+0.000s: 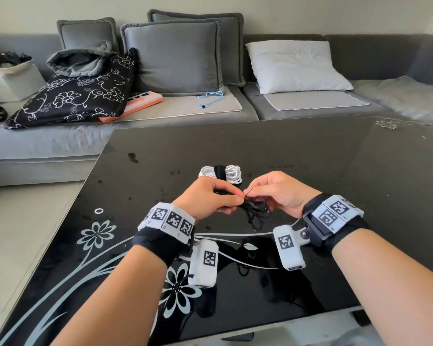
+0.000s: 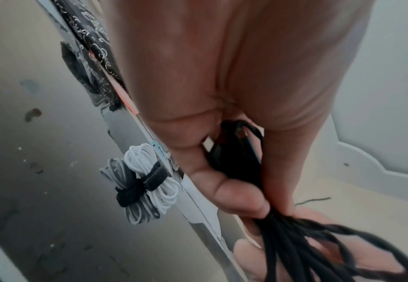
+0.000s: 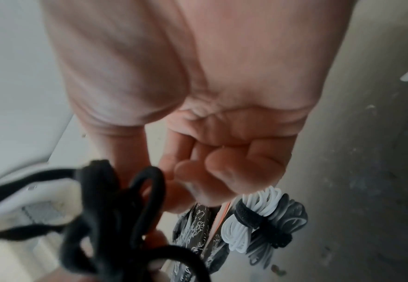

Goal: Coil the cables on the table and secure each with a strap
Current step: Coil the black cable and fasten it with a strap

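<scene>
Surroundings: a grey sofa (image 1: 298, 108) is seen behind the glossy black surface (image 1: 310, 151), which is printed with white flowers; grey cushions (image 1: 171, 56), a white pillow (image 1: 295, 66), a black floral cushion (image 1: 78, 93) and a thin blue cord (image 1: 210, 97) are laid on the sofa.
Finished bundle: a white cable (image 1: 231, 173), coiled and bound by a black strap (image 1: 220, 171), is set on the surface just beyond the hands, untouched.
Left hand (image 1: 210, 198): its fingers and thumb are curled tightly around a bunch of black cable (image 1: 254, 211), gathered into loops.
Right hand (image 1: 275, 191): a thin dark strand is pinched between thumb and forefinger right at the left fingertips; the other fingers are curled in.
Black cable position: it is held between both hands above the surface, its loose loops hanging below them.
Obstruction: the middle of the black bundle is hidden by the left fingers.
</scene>
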Motion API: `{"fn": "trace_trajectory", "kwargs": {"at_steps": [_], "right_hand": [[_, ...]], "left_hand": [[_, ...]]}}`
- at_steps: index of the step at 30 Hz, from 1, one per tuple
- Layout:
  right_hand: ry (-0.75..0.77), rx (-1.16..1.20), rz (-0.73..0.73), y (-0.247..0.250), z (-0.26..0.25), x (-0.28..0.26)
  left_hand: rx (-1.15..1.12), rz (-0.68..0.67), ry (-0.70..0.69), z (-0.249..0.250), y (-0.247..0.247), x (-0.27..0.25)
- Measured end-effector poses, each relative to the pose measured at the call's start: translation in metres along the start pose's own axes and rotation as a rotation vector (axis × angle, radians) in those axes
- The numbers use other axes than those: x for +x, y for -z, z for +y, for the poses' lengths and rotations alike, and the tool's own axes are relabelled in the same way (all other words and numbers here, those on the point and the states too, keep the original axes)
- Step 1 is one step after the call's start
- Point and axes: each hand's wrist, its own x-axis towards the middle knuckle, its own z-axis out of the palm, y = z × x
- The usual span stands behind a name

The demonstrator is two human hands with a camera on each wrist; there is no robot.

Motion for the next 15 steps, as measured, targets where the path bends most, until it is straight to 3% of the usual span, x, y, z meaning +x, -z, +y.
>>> {"fn": "trace_trajectory", "kwargs": {"at_steps": [5, 15], "right_hand": [[0.049, -0.171, 0.045, -0.007, -0.004, 0.0], [0.124, -0.166, 0.137, -0.007, -0.001, -0.001]], "left_hand": [[0.08, 0.087, -0.029, -0.007, 0.001, 0.003], [0.053, 0.147, -0.088, -0.015, -0.001, 0.008]]}}
